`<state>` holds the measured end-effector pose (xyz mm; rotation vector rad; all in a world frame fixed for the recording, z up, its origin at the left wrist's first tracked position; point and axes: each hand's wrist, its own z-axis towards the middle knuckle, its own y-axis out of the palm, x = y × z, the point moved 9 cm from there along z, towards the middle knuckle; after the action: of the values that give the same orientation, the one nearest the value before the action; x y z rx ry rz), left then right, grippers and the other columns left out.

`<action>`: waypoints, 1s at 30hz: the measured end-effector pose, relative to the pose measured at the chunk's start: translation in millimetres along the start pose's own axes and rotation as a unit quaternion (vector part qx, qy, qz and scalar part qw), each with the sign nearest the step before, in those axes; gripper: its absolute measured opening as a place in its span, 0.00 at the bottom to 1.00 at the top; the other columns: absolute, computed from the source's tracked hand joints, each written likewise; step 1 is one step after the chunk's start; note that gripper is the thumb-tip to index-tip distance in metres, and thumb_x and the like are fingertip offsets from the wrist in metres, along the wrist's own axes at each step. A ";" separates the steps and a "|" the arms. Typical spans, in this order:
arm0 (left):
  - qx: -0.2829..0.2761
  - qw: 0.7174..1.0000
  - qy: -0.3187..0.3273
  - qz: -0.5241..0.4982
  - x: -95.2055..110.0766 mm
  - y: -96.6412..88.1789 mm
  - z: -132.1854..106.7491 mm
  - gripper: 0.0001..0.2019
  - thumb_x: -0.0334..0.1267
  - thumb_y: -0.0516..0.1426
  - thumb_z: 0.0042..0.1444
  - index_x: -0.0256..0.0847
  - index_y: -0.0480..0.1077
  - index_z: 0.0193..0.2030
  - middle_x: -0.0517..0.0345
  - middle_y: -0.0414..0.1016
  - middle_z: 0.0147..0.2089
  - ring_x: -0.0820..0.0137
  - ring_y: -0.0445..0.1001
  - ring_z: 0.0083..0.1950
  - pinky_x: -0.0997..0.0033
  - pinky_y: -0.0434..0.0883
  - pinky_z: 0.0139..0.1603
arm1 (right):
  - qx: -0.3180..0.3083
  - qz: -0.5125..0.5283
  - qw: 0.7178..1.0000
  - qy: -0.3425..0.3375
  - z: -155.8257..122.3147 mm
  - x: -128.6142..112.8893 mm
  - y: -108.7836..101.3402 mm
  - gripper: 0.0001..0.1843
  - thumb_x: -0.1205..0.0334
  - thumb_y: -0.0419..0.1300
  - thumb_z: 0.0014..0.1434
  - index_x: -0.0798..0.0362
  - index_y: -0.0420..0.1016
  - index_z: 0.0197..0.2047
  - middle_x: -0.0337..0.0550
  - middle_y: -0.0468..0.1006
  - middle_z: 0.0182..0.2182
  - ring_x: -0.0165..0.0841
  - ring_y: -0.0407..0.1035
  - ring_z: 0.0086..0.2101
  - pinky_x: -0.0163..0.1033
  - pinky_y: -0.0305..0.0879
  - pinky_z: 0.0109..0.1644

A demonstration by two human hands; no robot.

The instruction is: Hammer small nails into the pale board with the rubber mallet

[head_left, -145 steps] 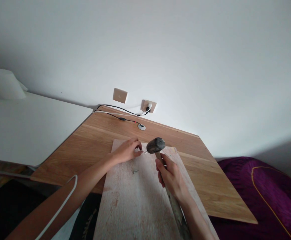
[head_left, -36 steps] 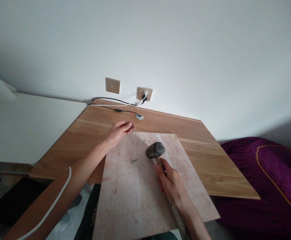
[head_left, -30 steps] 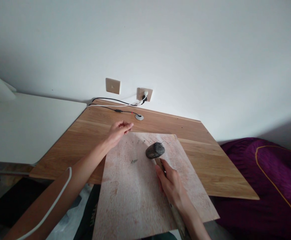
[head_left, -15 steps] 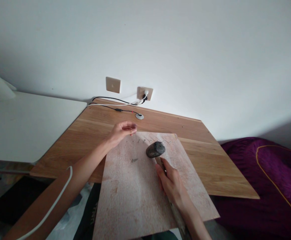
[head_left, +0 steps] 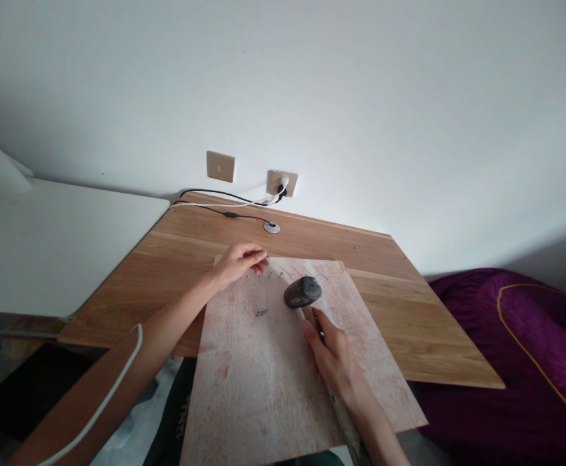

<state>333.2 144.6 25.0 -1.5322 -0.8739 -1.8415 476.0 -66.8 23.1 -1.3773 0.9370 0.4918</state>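
My right hand (head_left: 336,356) is wrapped round the wooden handle of a hammer (head_left: 303,292). Its dark, blocky head rests on or just over a pale wooden board (head_left: 263,375). Along the board's far edge several thin nails (head_left: 293,275) stand in a row, with small dark marks at the row's left end. A few loose nails (head_left: 261,312) lie together left of the hammer head. Over the far left part of the board, my left hand (head_left: 241,262) is closed in a pinch near the row; whatever its fingertips hold is too small to make out.
Under the board is a wooden desk (head_left: 399,323) against the wall. Black and white cables (head_left: 229,202) run along its back to a wall socket (head_left: 283,182), past a round cable grommet (head_left: 272,227). A white table (head_left: 59,246) adjoins on the left; purple fabric (head_left: 477,349) bulges at right.
My left hand has come down slightly toward the near side, its pinched fingers now lower over the board's far edge. My right hand and the hammer have hardly moved.
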 end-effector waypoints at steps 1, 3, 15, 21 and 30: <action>-0.007 1.000 0.007 0.001 0.9 1.3 -0.3 0.21 0.52 0.73 0.49 0.37 0.77 0.38 0.53 0.81 0.34 0.72 0.77 0.29 0.75 0.70 0.27 | 0.000 0.000 1.000 0.001 -0.1 0.2 0.0 0.23 0.44 0.48 0.72 0.55 0.72 0.52 0.35 0.71 0.19 0.34 0.68 0.21 0.36 0.57 0.24; -0.018 1.000 -0.003 0.018 -1.6 3.6 -1.4 0.20 0.50 0.74 0.48 0.36 0.78 0.39 0.55 0.80 0.32 0.73 0.76 0.26 0.76 0.67 0.24 | -0.002 0.000 1.000 0.004 -0.2 0.7 0.5 0.23 0.44 0.48 0.72 0.54 0.72 0.51 0.36 0.71 0.19 0.34 0.68 0.22 0.36 0.57 0.24; -0.071 0.980 -0.019 -0.186 4.4 13.5 -2.6 0.22 0.29 0.70 0.50 0.35 0.79 0.54 0.41 0.81 0.58 0.58 0.81 0.57 0.54 0.72 0.64 | -0.011 0.009 1.000 0.005 -0.1 -1.1 1.9 0.24 0.43 0.48 0.72 0.55 0.71 0.51 0.34 0.69 0.18 0.33 0.67 0.20 0.36 0.57 0.24; -0.017 0.994 -0.035 -0.104 1.4 3.8 -2.6 0.16 0.35 0.75 0.44 0.36 0.80 0.39 0.57 0.81 0.34 0.76 0.76 0.31 0.75 0.71 0.34 | -0.008 0.006 1.000 0.006 -0.3 0.3 1.2 0.24 0.42 0.48 0.72 0.55 0.72 0.50 0.34 0.70 0.19 0.33 0.67 0.21 0.35 0.56 0.24; -0.036 0.999 -0.018 -0.015 3.9 9.3 -5.4 0.18 0.48 0.73 0.48 0.37 0.78 0.36 0.59 0.77 0.28 0.77 0.69 0.23 0.75 0.62 0.24 | -0.015 0.006 1.000 0.013 -0.5 1.2 2.8 0.26 0.42 0.48 0.71 0.56 0.72 0.51 0.33 0.68 0.17 0.32 0.65 0.18 0.35 0.57 0.23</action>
<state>336.5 134.5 29.2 -1.6097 -0.8606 -1.8900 474.4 -67.0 20.5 -1.4095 0.9627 0.4999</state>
